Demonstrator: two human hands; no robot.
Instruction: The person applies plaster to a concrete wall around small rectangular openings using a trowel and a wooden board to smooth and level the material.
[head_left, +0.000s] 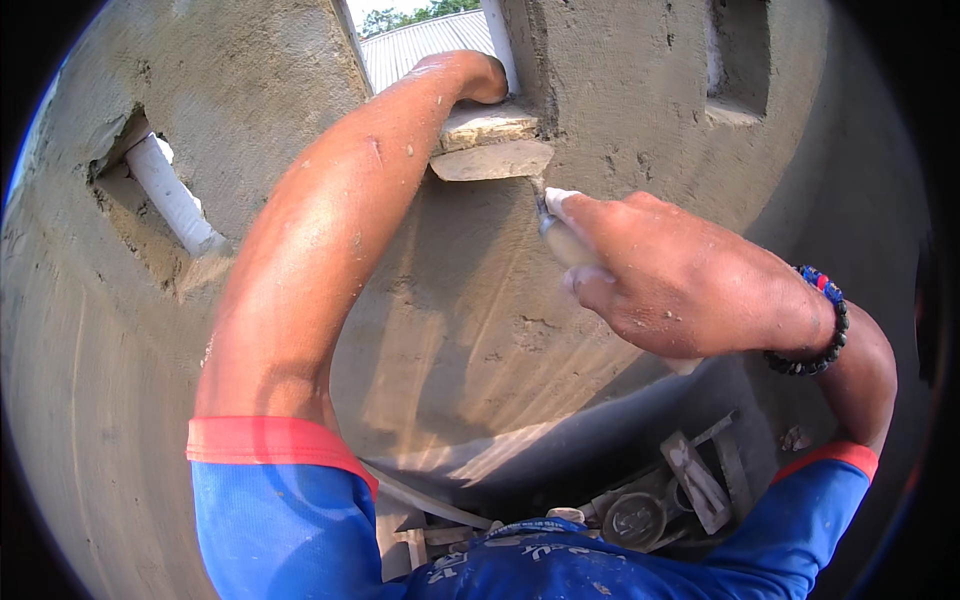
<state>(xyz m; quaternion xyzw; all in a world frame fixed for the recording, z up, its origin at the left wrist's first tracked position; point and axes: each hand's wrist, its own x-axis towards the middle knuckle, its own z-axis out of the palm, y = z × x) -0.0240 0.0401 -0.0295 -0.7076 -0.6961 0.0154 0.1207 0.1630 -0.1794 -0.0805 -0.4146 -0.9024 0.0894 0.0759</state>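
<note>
My right hand (pixel 660 270) is closed round the pale handle of a trowel (pixel 495 161). The mortar-smeared blade lies flat against the underside of the ledge (pixel 487 124) below a small wall opening. My left hand (pixel 485 78) reaches into that opening, bent at the wrist over the ledge. Its fingers are hidden, so I cannot make out whether it holds anything. Fresh grey-brown plaster covers the wall (pixel 440 300) around and below the opening. White smears of mortar mark the thumb and a finger of my right hand.
To the left, a white pipe-like piece (pixel 172 192) slants across a recess in the wall. Another recess (pixel 738 65) is at upper right. A corrugated roof (pixel 430 48) shows through the opening. Below me are boards (pixel 695 480) and a round container (pixel 634 520).
</note>
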